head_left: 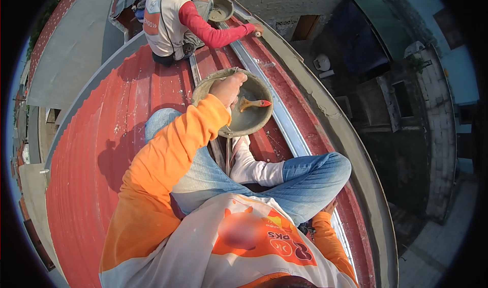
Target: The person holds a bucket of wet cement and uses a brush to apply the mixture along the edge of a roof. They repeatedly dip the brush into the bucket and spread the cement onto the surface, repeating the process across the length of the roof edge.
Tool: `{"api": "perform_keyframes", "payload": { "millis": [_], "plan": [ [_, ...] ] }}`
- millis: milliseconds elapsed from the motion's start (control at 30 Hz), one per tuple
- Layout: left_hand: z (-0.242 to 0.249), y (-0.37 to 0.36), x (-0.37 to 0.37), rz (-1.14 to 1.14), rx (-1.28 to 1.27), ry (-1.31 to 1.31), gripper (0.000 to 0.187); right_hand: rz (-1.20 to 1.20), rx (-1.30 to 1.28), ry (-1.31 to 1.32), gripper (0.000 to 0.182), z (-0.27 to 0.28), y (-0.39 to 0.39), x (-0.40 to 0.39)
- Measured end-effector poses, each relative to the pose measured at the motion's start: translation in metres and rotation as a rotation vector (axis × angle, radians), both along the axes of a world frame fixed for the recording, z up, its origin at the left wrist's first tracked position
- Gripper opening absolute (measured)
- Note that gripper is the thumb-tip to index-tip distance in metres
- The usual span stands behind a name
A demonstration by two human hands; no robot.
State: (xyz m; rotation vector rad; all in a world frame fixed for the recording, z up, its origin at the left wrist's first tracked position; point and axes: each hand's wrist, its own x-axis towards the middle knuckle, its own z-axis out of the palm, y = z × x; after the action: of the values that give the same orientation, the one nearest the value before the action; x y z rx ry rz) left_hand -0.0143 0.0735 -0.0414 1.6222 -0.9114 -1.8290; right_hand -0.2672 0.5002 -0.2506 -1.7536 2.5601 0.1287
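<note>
My left hand (229,88), in an orange sleeve, is closed at the far rim of a round, grey-crusted bowl (262,124). Inside the bowl lies a paintbrush (255,104) with a red-tipped handle, resting in greyish material. The bowl sits just beyond my socked foot (249,163), tilted slightly toward me. Beside my bent right knee, my right hand (331,207) rests low near the metal strip at the roof's edge. Its fingers look stretched out, though my leg hides part of them, and nothing shows in it.
Red corrugated roofing (101,176) spreads to my left. A pale metal strip (297,143) and a cement-coated ledge (351,140) run along the right, with a deep drop beyond. Ahead sits another person (170,23), one arm stretched toward the ledge, near a second bowl (220,10).
</note>
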Motion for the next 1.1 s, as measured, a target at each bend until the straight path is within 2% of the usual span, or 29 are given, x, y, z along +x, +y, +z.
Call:
{"api": "perform_keyframes", "payload": {
  "millis": [67, 300, 367, 567, 767, 867, 1100],
  "plan": [
    [0.000, 0.001, -0.001, -0.007, -0.002, 0.027, 0.031, -0.086, 0.071, -0.052, 0.035, 0.001, -0.003, 0.000],
    [-0.006, 0.001, 0.000, -0.013, 0.005, -0.004, 0.031, -0.055, 0.056, -0.027, 0.035, -0.005, 0.000, -0.002],
    [-0.007, 0.001, 0.000, -0.045, -0.007, -0.015, 0.031, -0.123, 0.026, -0.099, 0.036, -0.007, 0.002, -0.003],
    [-0.010, 0.001, -0.002, -0.054, 0.005, 0.008, 0.032, -0.066, 0.058, -0.014, 0.036, -0.004, 0.001, -0.002],
    [-0.002, 0.003, -0.005, -0.041, 0.016, 0.013, 0.031, -0.087, 0.055, -0.065, 0.034, 0.001, -0.004, 0.000],
    [-0.003, 0.002, -0.005, -0.031, 0.005, -0.006, 0.030, -0.116, -0.015, -0.060, 0.033, -0.019, 0.010, -0.008],
    [0.003, 0.004, -0.005, -0.022, -0.026, 0.028, 0.027, -0.096, 0.045, -0.075, 0.034, -0.009, 0.004, -0.005]
  ]
}}
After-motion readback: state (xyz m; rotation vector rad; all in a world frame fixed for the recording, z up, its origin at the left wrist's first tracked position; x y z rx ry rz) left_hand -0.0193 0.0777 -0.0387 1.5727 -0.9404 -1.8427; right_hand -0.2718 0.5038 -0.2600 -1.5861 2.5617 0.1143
